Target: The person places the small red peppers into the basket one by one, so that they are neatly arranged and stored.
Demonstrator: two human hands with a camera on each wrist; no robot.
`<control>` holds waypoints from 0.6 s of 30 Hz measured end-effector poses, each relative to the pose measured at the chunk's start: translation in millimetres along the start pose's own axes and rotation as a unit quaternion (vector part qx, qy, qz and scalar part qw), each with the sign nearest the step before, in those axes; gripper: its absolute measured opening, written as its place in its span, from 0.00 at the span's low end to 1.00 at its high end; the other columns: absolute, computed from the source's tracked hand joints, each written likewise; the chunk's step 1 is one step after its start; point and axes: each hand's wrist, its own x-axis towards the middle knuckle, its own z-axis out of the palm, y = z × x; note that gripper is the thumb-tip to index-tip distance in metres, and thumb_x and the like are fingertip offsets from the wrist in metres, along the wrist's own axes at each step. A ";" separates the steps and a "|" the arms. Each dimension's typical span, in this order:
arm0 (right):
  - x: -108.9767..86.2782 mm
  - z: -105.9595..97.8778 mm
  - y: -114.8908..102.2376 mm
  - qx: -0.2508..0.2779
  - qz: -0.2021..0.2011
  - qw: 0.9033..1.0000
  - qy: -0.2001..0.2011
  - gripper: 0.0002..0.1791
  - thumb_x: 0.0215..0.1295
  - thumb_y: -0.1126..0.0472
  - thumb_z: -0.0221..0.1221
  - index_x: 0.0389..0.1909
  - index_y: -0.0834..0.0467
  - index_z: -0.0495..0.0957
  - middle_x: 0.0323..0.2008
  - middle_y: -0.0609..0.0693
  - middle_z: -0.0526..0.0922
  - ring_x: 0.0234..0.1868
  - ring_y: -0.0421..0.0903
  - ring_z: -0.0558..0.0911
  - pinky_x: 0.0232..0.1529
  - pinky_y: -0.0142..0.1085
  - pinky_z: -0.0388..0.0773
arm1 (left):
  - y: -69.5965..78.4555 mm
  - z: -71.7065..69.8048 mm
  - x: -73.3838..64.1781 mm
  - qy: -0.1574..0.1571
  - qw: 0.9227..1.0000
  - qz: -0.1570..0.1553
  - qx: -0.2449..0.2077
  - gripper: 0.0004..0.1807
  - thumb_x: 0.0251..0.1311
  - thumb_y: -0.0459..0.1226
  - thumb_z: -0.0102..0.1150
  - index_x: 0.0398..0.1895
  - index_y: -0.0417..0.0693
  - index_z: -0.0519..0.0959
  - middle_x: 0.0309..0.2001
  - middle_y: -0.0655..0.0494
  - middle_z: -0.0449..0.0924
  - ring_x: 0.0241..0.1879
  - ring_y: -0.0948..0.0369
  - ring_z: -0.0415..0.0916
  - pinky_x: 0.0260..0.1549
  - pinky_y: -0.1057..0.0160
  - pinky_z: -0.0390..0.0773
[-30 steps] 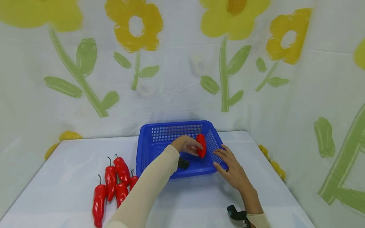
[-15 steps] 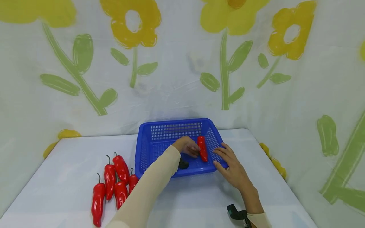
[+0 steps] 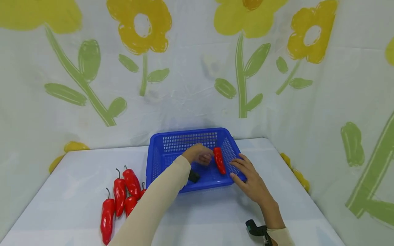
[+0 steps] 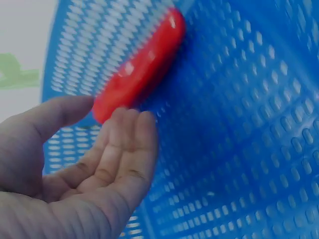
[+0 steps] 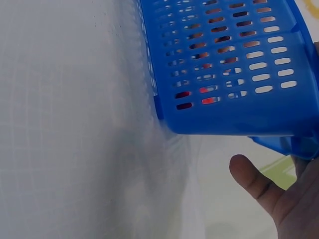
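Observation:
A red chili pepper [image 3: 219, 160] leans against the right wall inside a blue plastic basket [image 3: 191, 187]. My left hand [image 3: 200, 155] is in the basket just left of that pepper. In the left wrist view, the thumb and fingers of the left hand [image 4: 99, 164] are parted, with the lower end of the pepper [image 4: 142, 62] just beyond their tips and nothing gripped. My right hand [image 3: 251, 181] rests at the basket's right front corner, fingers on the rim. In the right wrist view, its thumb [image 5: 254, 181] stands apart from the basket wall [image 5: 224, 117].
Several more red chili peppers [image 3: 106, 218] with dark stems lie on the white table [image 3: 74, 191] left of the basket, partly hidden by the left sleeve [image 3: 157, 201]. A flower-printed curtain [image 3: 191, 99] hangs behind. Black camera mounts [image 3: 257, 229] sit on both wrists.
The pepper has been let go and now leans against the basket's right wall. My left hand has drawn slightly left, away from it. The right hand has stayed at the rim.

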 end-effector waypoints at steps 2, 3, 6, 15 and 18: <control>1.7 -2.2 0.1 -0.003 -0.001 1.000 -0.001 0.26 0.71 0.45 0.58 0.66 0.49 0.74 0.73 0.50 0.64 0.77 0.52 0.51 0.65 0.69 0.58 | 4.3 -1.8 -6.9 -0.002 1.000 0.022 -0.017 0.17 0.64 0.30 0.61 0.53 0.27 0.75 0.55 0.31 0.78 0.56 0.41 0.78 0.55 0.50 0.79; 2.7 -3.2 0.2 -0.005 -0.002 1.000 -0.001 0.26 0.71 0.46 0.58 0.66 0.49 0.74 0.73 0.50 0.64 0.77 0.52 0.51 0.65 0.70 0.59 | 6.1 -2.9 -10.0 -0.003 0.999 0.034 -0.024 0.17 0.65 0.30 0.61 0.53 0.27 0.75 0.56 0.31 0.77 0.57 0.41 0.77 0.55 0.50 0.79; 5.0 -5.4 0.4 -0.007 -0.001 1.000 -0.002 0.26 0.71 0.46 0.58 0.66 0.49 0.74 0.73 0.50 0.63 0.77 0.52 0.51 0.65 0.70 0.58 | 9.2 -6.3 -18.1 -0.003 0.998 0.061 -0.033 0.17 0.66 0.31 0.60 0.53 0.28 0.76 0.51 0.33 0.80 0.55 0.41 0.78 0.54 0.50 0.80; 0.8 -0.3 2.7 0.012 -0.004 1.000 0.002 0.25 0.71 0.45 0.58 0.65 0.49 0.75 0.72 0.49 0.64 0.77 0.52 0.51 0.66 0.69 0.58 | 0.2 -23.3 -35.7 0.016 0.991 0.108 -0.074 0.16 0.65 0.29 0.61 0.52 0.25 0.78 0.37 0.44 0.82 0.36 0.53 0.82 0.52 0.51 0.81; -0.9 0.6 2.1 0.015 -0.002 1.000 0.000 0.26 0.71 0.45 0.58 0.65 0.50 0.75 0.73 0.49 0.64 0.77 0.52 0.51 0.65 0.70 0.57 | -4.0 -32.5 -44.8 0.017 0.990 0.119 -0.075 0.18 0.65 0.29 0.62 0.54 0.25 0.78 0.42 0.40 0.83 0.36 0.54 0.82 0.50 0.52 0.82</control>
